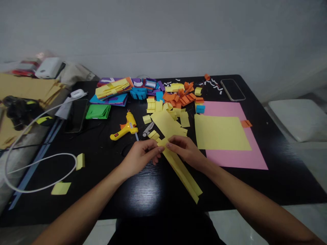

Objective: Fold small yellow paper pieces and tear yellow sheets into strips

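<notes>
Both hands meet at the upper end of a long folded yellow paper strip (182, 172), which slants down to the right over the black table. My left hand (143, 153) pinches the strip's left edge between thumb and fingers. My right hand (185, 149) is closed on the same end from the right. Just beyond the fingers lies a wider yellow paper sheet (166, 122) among small folded yellow pieces (154, 106). Scissors (148, 129) rest left of it, partly hidden. A yellow glue gun (125, 127) lies beyond my left hand.
To the right, a yellow sheet (222, 132) overlaps a pink sheet (236, 160); a phone (232, 90) lies behind. Folded orange pieces (181, 97), a green paper stack (98, 111) and yellow strip bundles (112, 88) line the back. A white cable (46, 189) loops at left.
</notes>
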`<state>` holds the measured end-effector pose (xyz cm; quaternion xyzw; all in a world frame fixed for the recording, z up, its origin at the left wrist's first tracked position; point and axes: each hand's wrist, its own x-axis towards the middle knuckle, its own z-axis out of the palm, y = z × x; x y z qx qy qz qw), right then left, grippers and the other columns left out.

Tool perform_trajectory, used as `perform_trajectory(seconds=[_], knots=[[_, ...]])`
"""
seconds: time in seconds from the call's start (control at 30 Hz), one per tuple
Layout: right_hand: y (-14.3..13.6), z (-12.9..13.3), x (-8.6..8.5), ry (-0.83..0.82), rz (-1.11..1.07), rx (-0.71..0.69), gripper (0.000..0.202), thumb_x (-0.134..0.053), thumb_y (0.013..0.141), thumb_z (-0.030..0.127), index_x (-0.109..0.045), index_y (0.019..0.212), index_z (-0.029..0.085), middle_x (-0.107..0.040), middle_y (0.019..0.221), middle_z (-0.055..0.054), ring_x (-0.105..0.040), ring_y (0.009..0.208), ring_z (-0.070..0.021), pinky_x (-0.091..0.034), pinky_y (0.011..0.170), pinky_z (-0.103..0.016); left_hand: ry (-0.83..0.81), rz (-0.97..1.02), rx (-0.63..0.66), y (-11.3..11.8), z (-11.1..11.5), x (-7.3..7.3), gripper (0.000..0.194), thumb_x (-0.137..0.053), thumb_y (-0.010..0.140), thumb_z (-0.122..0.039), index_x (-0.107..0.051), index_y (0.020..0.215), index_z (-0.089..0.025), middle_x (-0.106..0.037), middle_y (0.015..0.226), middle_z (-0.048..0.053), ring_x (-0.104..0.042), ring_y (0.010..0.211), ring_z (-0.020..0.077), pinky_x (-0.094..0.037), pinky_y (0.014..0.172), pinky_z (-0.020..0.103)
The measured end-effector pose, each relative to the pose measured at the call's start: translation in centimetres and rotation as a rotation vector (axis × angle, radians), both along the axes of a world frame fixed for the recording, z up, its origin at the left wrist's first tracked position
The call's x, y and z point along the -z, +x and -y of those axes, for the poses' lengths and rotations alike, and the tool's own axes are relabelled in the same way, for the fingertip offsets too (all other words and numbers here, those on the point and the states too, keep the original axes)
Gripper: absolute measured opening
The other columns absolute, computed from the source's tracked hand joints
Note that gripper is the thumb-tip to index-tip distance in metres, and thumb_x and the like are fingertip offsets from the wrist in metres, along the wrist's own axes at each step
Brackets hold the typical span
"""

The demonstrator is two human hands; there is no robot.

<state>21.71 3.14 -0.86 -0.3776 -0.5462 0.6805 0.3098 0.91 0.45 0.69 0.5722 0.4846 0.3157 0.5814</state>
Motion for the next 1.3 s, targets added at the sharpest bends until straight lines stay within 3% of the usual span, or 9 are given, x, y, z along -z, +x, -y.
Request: perform_trajectory(seconds=[0.17,0.37,0.87,1.0,1.07,1.17,1.3], knots=[[0.0,-0.1,0.0,0.061,0.048,0.008,0.028,-0.074,0.087,0.044,-0.070,0.081,0.017,-0.064,0.074,0.001,-0.056,0.069,-0.0127,-0.043,0.065,-0.027,-0.016,-0.021,0.036,0.2,0.5,0.4,0.033,-0.065,0.095,-0.040,-0.065,0.073,-0.015,-0.065,0.059,-0.001,-0.064,0.053,0.0103,-0.050,0.054,0.020],[-0.2,0.0,0.3,0.122,0.080,0.049,0.032,-0.072,0.087,0.048,-0.066,0.076,0.018,-0.059,0.070,0.002,-0.051,0.065,-0.0124,-0.040,0.062,-0.027,-0.028,-0.016,-0.047,0.4,0.5,0.5,0.030,-0.070,0.091,-0.040,-0.067,0.074,-0.015,-0.065,0.060,-0.002,-0.064,0.050,0.0102,-0.051,0.052,0.020],[-0.3,0.2,-0.1,0.122,0.031,0.012,0.032,-0.069,0.090,0.047,-0.069,0.080,0.018,-0.067,0.076,0.000,-0.058,0.073,-0.0146,-0.046,0.072,-0.028,0.036,-0.067,0.021,0.4,0.7,0.5,0.034,-0.065,0.096,-0.040,-0.067,0.073,-0.016,-0.066,0.057,-0.001,-0.064,0.051,0.0106,-0.050,0.053,0.020],[-0.3,0.2,-0.1,0.100,0.054,0.016,0.032,-0.068,0.090,0.047,-0.069,0.079,0.017,-0.064,0.073,0.001,-0.054,0.070,-0.0134,-0.041,0.067,-0.027,0.181,-0.114,-0.027,0.1,0.6,0.4,0.024,-0.071,0.093,-0.035,-0.072,0.079,-0.016,-0.069,0.062,-0.001,-0.066,0.054,0.0113,-0.052,0.054,0.020],[-0.3,0.2,-0.1,0.089,0.075,0.021,0.032,-0.067,0.090,0.047,-0.069,0.080,0.017,-0.062,0.073,0.001,-0.052,0.068,-0.0129,-0.039,0.065,-0.026,0.305,-0.118,-0.083,-0.1,0.3,0.4,0.015,-0.077,0.090,-0.032,-0.075,0.092,-0.017,-0.075,0.074,0.001,-0.070,0.063,0.0128,-0.056,0.061,0.021],[-0.3,0.2,-0.1,0.076,0.088,0.019,0.034,-0.067,0.090,0.049,-0.069,0.081,0.016,-0.061,0.072,0.001,-0.050,0.066,-0.0123,-0.037,0.064,-0.026,0.491,-0.137,-0.103,-0.5,0.0,0.3,0.019,-0.080,0.087,-0.025,-0.077,0.105,-0.019,-0.079,0.091,0.004,-0.073,0.077,0.0144,-0.059,0.073,0.024],[-0.4,0.3,-0.2,0.082,0.092,0.018,0.036,-0.067,0.089,0.050,-0.067,0.078,0.016,-0.059,0.071,0.002,-0.049,0.066,-0.0120,-0.037,0.062,-0.026,0.665,-0.194,-0.066,-0.6,-0.1,0.1,0.010,-0.077,0.089,-0.017,-0.079,0.099,-0.020,-0.079,0.089,0.003,-0.073,0.080,0.0138,-0.058,0.073,0.023]])
